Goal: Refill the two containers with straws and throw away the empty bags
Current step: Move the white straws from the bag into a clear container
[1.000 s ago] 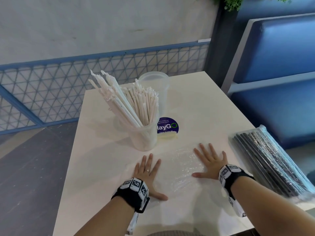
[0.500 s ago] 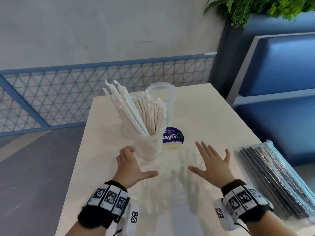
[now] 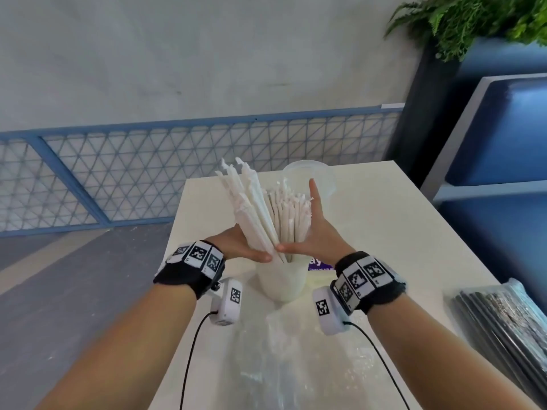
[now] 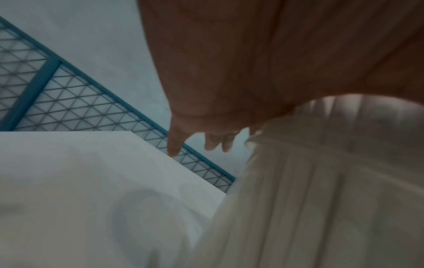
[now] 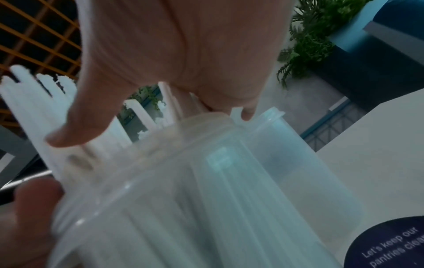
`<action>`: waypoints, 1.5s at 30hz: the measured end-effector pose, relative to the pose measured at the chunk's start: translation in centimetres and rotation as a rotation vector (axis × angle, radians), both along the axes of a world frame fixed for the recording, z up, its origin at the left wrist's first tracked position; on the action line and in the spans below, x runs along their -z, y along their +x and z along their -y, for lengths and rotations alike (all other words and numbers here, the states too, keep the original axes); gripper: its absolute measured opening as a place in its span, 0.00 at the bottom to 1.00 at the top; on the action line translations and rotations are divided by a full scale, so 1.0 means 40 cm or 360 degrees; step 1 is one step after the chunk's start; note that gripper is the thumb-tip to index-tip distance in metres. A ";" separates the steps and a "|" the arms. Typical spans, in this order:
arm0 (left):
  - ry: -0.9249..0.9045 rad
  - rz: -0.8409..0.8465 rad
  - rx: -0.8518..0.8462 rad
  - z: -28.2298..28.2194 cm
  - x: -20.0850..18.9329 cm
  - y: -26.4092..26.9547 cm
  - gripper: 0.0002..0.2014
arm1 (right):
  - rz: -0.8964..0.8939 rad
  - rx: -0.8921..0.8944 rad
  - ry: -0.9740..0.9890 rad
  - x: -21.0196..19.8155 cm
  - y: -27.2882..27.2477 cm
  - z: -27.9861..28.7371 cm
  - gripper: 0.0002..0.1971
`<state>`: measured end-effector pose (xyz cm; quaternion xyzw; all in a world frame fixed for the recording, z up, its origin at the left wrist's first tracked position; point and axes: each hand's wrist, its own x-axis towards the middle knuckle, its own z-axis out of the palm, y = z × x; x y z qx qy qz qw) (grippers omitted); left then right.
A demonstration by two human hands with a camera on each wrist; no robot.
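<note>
Both hands cup the bundle of white wrapped straws [image 3: 266, 214] standing in the front container [image 3: 281, 279] on the white table [image 3: 384, 232]. Left hand [image 3: 236, 247] presses from the left, fingers hidden behind the straws in the head view, thumb out along the front. Right hand [image 3: 316, 232] presses from the right, fingers straight and pointing up, thumb tip nearly meeting the left thumb. Second container [image 3: 322, 176] stands just behind. Empty clear bag [image 3: 296, 365] lies flat in front. Bag of black straws [image 3: 503, 324] sits at the right table edge.
</note>
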<state>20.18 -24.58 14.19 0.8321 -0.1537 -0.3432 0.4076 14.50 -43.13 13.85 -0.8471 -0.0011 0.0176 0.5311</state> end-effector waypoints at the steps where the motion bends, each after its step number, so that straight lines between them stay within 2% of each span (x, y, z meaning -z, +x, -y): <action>1: 0.0022 0.0006 0.0009 0.002 0.002 0.004 0.45 | 0.0029 -0.0021 -0.0008 0.006 0.004 -0.002 0.71; 2: 0.0085 0.0037 -0.0017 0.000 0.016 0.017 0.45 | 0.0058 -0.0040 -0.0034 0.013 0.007 -0.007 0.72; 5: 0.0251 0.0172 -0.0096 -0.010 0.068 0.052 0.74 | 0.0156 -0.0066 -0.0088 0.025 0.008 -0.029 0.71; 6: 0.0290 0.0222 -0.0131 -0.007 0.080 0.062 0.79 | 0.0195 -0.0046 -0.0070 0.026 0.009 -0.038 0.70; 7: 0.0316 0.0293 -0.0091 0.007 0.050 0.043 0.79 | 0.0234 -0.0021 -0.0036 0.024 0.009 -0.045 0.68; 8: 0.0296 0.0372 0.0013 0.018 0.029 0.027 0.74 | 0.0271 -0.0001 -0.0008 0.021 0.009 -0.051 0.67; 10: 0.0133 0.0535 0.0145 0.039 0.002 0.008 0.53 | 0.0365 0.0039 -0.0037 0.010 0.012 -0.060 0.60; 11: -0.0001 0.0536 0.0110 0.045 -0.007 0.006 0.47 | 0.0427 0.0070 -0.0050 0.003 0.013 -0.062 0.56; 12: -0.0157 0.0525 0.0037 0.048 -0.013 0.007 0.46 | 0.0483 0.0103 -0.0038 -0.001 0.015 -0.062 0.52; 14: -0.0431 0.0475 -0.0133 0.044 -0.016 0.019 0.51 | 0.0555 0.0148 0.0027 -0.021 0.018 -0.064 0.45; 16: -0.0566 0.0512 -0.0175 0.043 -0.029 0.028 0.55 | 0.0620 0.0154 0.0085 -0.049 0.019 -0.065 0.40; 21: -0.0649 0.0638 -0.0157 0.038 -0.079 0.032 0.53 | 0.0723 0.0043 0.0243 -0.078 0.019 -0.064 0.37; 26: -0.0350 0.0442 0.0031 -0.008 -0.033 0.015 0.65 | 0.0482 0.0000 0.0189 -0.011 -0.002 -0.018 0.63; 30: -0.0406 0.0289 -0.0096 -0.040 -0.012 0.021 0.68 | 0.0191 -0.0170 0.0239 0.042 -0.023 0.004 0.70; 32: -0.0470 0.0192 -0.0037 -0.041 -0.004 0.014 0.67 | 0.0110 -0.0210 0.0209 0.052 -0.027 -0.001 0.70; 34: -0.0389 0.0241 0.0083 -0.032 0.009 0.001 0.64 | 0.0130 -0.0134 0.0038 0.052 -0.027 -0.014 0.67; 36: -0.0211 0.0422 0.0139 -0.007 0.015 -0.005 0.61 | 0.0175 -0.0046 -0.0105 0.047 -0.024 -0.033 0.65; 38: -0.0044 0.0568 0.0104 0.018 0.006 -0.010 0.60 | 0.0242 0.0048 -0.0163 0.046 -0.017 -0.051 0.58; 41: -0.0243 0.0628 -0.0045 0.029 0.014 -0.003 0.52 | 0.0348 0.0198 -0.0090 0.036 -0.009 -0.071 0.44; 45: -0.0499 0.0602 -0.0255 0.024 -0.015 0.000 0.44 | 0.0445 0.0253 -0.0056 -0.007 0.008 -0.073 0.42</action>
